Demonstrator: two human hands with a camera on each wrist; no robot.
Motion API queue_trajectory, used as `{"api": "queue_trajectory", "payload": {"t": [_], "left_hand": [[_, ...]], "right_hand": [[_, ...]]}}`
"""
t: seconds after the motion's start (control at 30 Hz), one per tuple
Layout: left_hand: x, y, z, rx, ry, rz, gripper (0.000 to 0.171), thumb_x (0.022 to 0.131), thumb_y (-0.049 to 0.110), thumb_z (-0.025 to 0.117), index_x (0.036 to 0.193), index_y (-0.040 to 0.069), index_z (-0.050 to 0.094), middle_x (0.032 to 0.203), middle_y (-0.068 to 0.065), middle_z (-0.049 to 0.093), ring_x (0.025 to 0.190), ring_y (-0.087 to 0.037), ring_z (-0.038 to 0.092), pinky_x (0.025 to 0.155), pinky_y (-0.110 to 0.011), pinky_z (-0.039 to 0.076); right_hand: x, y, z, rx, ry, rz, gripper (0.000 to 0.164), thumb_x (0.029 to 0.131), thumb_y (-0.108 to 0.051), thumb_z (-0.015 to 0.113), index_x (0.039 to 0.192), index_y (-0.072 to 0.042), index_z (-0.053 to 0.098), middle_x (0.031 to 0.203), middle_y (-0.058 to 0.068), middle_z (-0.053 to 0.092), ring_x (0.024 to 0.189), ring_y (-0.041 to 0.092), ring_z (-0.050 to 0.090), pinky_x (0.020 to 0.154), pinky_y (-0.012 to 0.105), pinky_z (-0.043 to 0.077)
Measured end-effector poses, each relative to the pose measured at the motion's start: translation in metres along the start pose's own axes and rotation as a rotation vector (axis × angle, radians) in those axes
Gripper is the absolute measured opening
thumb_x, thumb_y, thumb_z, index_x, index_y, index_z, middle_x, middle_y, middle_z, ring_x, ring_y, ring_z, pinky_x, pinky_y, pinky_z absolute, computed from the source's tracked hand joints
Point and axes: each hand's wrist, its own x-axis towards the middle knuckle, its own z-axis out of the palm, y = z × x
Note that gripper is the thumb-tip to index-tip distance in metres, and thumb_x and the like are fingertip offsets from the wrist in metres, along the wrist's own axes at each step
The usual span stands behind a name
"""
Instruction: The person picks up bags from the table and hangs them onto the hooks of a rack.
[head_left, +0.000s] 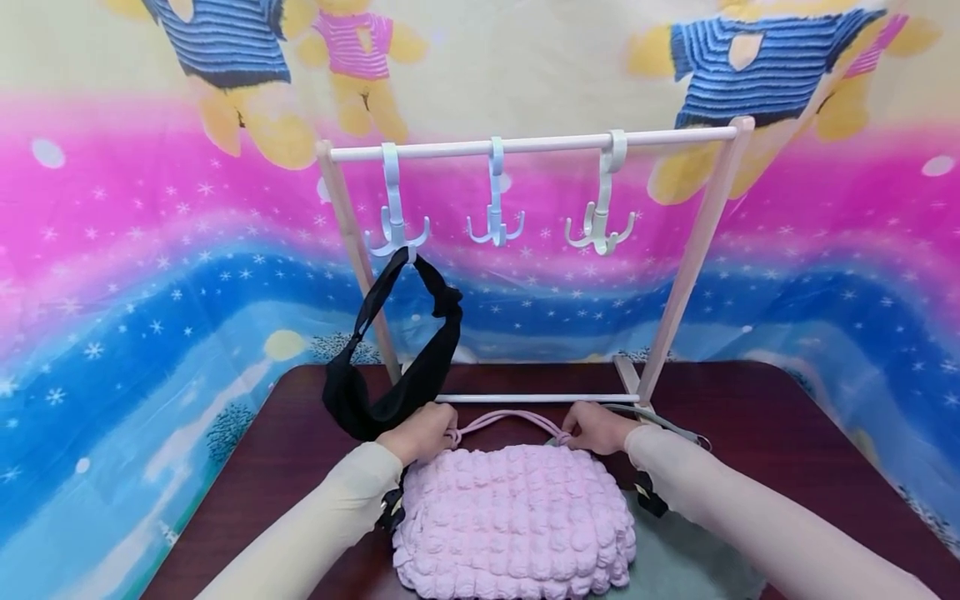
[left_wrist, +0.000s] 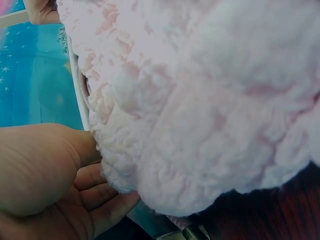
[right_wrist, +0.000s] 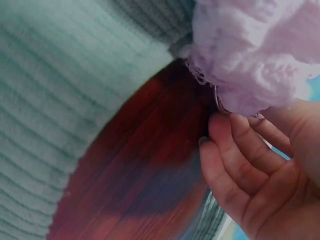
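Note:
A pink puffy quilted handbag [head_left: 513, 521] is held at its two top corners, its thin looped strap [head_left: 510, 414] arching up between the hands. My left hand [head_left: 426, 433] grips the left corner where the strap joins; in the left wrist view its fingers [left_wrist: 97, 187] curl behind the puffy fabric. With my right hand [head_left: 596, 427] I pinch the right corner by the other strap end, and the right wrist view shows fingertips [right_wrist: 220, 127] at a small metal ring there. Beneath the handbag's right side lies a grey-green ribbed bag [right_wrist: 65, 110], partly hidden.
Behind the hands stands a wooden rack [head_left: 682, 258] with a white top bar [head_left: 540, 146]. Three multi-prong hooks hang from it: left [head_left: 393, 200], middle [head_left: 495, 196], right [head_left: 602, 200]. From the left hook a black bag [head_left: 405, 392] dangles close by my left hand. The tabletop [head_left: 247, 500] is dark red wood.

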Motion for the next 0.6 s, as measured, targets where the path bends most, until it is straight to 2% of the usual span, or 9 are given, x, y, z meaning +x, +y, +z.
{"api": "queue_trajectory", "payload": {"t": [0.23,0.37,0.47,0.6], "left_hand": [[0.0,0.0,-0.001,-0.015,-0.02,-0.02,0.025,0.093,0.004,0.069,0.071,0.008,0.058,0.066,0.004,0.048,0.062,-0.011,0.044,0.06,-0.026,0.037],[-0.001,0.0,-0.001,-0.037,-0.045,-0.045,0.021,0.095,0.006,0.067,0.076,0.008,0.058,0.069,0.002,0.051,0.063,-0.012,0.046,0.061,-0.026,0.038],[-0.001,0.001,-0.001,-0.046,-0.05,-0.058,0.02,0.096,0.006,0.066,0.078,0.009,0.059,0.071,0.002,0.052,0.063,-0.012,0.046,0.061,-0.026,0.038],[-0.002,0.001,-0.001,-0.055,-0.048,-0.059,0.018,0.096,0.006,0.066,0.079,0.008,0.06,0.073,0.001,0.053,0.065,-0.013,0.046,0.063,-0.027,0.039]], "right_hand": [[-0.001,0.008,0.001,0.052,-0.004,-0.041,0.018,0.093,-0.001,0.066,0.076,-0.006,0.072,0.061,-0.006,0.05,0.053,0.004,0.035,0.059,0.021,0.036],[-0.001,0.011,0.001,0.076,-0.039,-0.051,0.025,0.095,-0.002,0.063,0.071,-0.007,0.06,0.061,-0.009,0.036,0.053,0.003,0.03,0.058,0.021,0.032],[-0.002,0.013,0.0,0.128,-0.068,-0.033,0.025,0.097,-0.005,0.061,0.073,-0.007,0.055,0.061,-0.009,0.032,0.052,0.004,0.028,0.058,0.021,0.032],[-0.004,0.014,-0.003,0.226,-0.093,0.024,0.016,0.099,-0.008,0.059,0.084,-0.003,0.06,0.062,-0.007,0.041,0.052,0.005,0.034,0.059,0.023,0.037]]}}
